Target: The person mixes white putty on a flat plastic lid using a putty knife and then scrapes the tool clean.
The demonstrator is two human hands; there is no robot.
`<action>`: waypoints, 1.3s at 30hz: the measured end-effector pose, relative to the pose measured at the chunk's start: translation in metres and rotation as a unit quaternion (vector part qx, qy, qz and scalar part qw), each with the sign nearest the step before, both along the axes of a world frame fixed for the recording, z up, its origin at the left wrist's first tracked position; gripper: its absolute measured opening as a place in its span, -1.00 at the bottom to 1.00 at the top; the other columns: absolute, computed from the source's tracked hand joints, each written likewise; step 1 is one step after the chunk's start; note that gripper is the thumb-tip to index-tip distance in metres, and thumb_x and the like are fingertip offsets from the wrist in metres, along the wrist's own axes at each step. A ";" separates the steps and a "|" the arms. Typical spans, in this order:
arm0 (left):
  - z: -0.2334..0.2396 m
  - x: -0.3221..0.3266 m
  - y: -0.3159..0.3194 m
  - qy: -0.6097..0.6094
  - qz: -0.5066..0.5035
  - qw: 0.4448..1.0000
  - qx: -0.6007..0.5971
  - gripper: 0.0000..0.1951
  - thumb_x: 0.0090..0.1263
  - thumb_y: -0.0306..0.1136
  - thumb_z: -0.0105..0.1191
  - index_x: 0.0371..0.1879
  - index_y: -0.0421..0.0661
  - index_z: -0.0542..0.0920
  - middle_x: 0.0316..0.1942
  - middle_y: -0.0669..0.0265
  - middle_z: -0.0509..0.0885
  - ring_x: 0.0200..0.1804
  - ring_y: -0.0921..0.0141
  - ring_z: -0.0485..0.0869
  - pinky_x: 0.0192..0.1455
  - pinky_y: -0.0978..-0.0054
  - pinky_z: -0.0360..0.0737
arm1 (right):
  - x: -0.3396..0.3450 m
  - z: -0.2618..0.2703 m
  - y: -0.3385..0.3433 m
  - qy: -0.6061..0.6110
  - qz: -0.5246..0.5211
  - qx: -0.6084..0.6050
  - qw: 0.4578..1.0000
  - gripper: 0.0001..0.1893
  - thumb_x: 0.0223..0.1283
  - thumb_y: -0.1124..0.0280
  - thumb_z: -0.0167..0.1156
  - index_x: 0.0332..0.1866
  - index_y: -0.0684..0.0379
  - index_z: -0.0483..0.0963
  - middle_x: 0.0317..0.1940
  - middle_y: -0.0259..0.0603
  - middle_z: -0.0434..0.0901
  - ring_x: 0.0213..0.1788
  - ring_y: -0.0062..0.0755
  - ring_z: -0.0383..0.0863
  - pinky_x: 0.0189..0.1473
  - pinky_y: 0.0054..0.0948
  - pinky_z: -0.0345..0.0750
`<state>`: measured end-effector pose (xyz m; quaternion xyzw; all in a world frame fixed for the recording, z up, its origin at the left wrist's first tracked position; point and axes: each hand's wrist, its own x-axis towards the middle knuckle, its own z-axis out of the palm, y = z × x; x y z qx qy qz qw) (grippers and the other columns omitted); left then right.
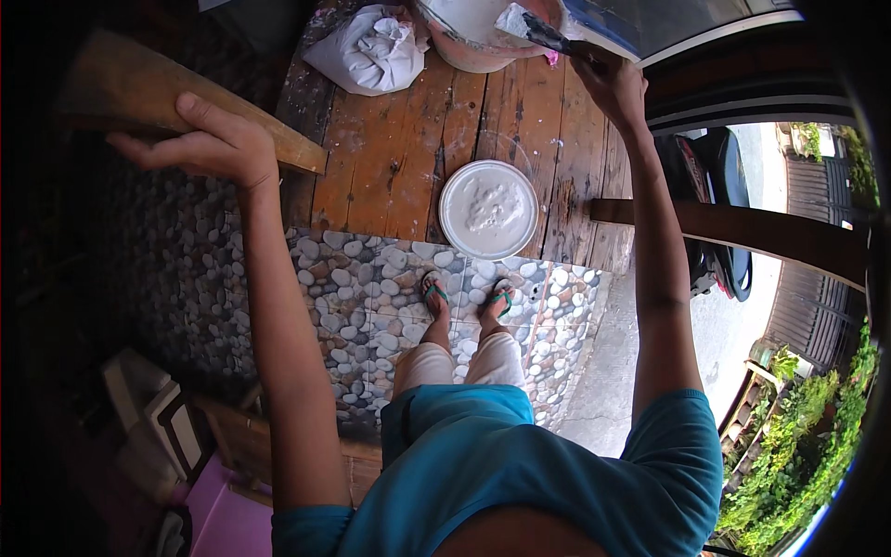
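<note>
My right hand [612,83] grips a putty knife [546,33] with white paste on its blade, which is over the rim of a plastic bucket [463,56] at the top. With thumb and fingers spread, my left hand [223,143] rests against a wooden post [150,90] at the upper left. A round white lid [451,230] bearing wet white paste [495,207] lies near the front edge of the wooden plank table [390,160], between my arms. A crumpled white bag [369,56] sits at the table's back left, beside the bucket.
A second wooden post [752,226] stands right of the table, passing behind my right forearm. A motorcycle [724,209] is parked beyond it. My feet in sandals are on the pebble-patterned floor [348,306]. Wooden furniture [237,438] and a pink surface [233,515] are at the lower left.
</note>
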<state>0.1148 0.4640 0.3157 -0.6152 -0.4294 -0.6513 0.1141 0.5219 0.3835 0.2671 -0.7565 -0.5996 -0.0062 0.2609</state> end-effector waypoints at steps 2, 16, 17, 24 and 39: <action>0.001 -0.007 0.002 0.018 0.010 1.000 0.009 -0.22 0.52 -0.10 -0.16 0.40 -0.39 -0.28 0.26 -0.35 0.11 0.27 -0.07 0.38 0.25 0.05 0.44 | -0.007 -0.004 0.044 -0.172 0.025 -0.003 0.985 -0.79 0.18 0.14 0.23 -0.10 -0.21 0.68 -0.44 -0.43 0.73 -0.23 -0.34 0.69 -0.06 -0.25 0.34; -0.009 -0.001 0.010 0.030 -0.023 0.999 0.034 -0.22 0.52 -0.17 -0.17 0.42 -0.37 -0.31 0.30 -0.32 0.04 0.34 -0.05 0.28 0.32 0.02 0.36 | 0.027 -0.093 0.174 -0.168 0.021 -0.172 0.970 -0.73 -0.09 0.01 0.27 -0.46 -0.04 0.70 -0.48 -0.12 0.69 -0.35 -0.19 0.73 -0.28 -0.17 0.59; -0.007 -0.003 0.010 0.032 -0.020 0.999 0.035 -0.22 0.52 -0.17 -0.17 0.42 -0.37 -0.31 0.30 -0.32 0.04 0.34 -0.05 0.28 0.32 0.02 0.36 | 0.027 -0.086 0.172 -0.134 0.046 -0.165 0.976 -0.75 -0.08 0.02 0.28 -0.42 -0.06 0.71 -0.48 -0.15 0.70 -0.38 -0.23 0.72 -0.31 -0.22 0.59; -0.013 -0.008 0.015 0.051 -0.006 0.998 0.037 -0.22 0.51 -0.17 -0.17 0.41 -0.38 -0.32 0.28 -0.33 0.07 0.31 -0.07 0.32 0.29 0.02 0.39 | 0.036 -0.017 0.109 0.052 0.063 -0.103 0.991 -0.76 0.05 0.25 0.32 -0.17 0.03 0.70 -0.36 -0.16 0.73 -0.38 -0.40 0.68 -0.30 -0.39 0.57; -0.013 -0.012 0.016 0.041 -0.047 0.998 -0.008 -0.13 0.41 -0.18 -0.14 0.37 -0.40 -0.44 0.24 -0.42 0.04 0.28 -0.09 0.32 0.30 -0.01 0.35 | -0.071 -0.061 -0.206 0.008 0.002 -0.073 0.997 -0.72 0.07 0.37 0.34 -0.06 -0.09 0.67 -0.29 -0.38 0.68 -0.14 -0.36 0.60 0.09 -0.34 0.39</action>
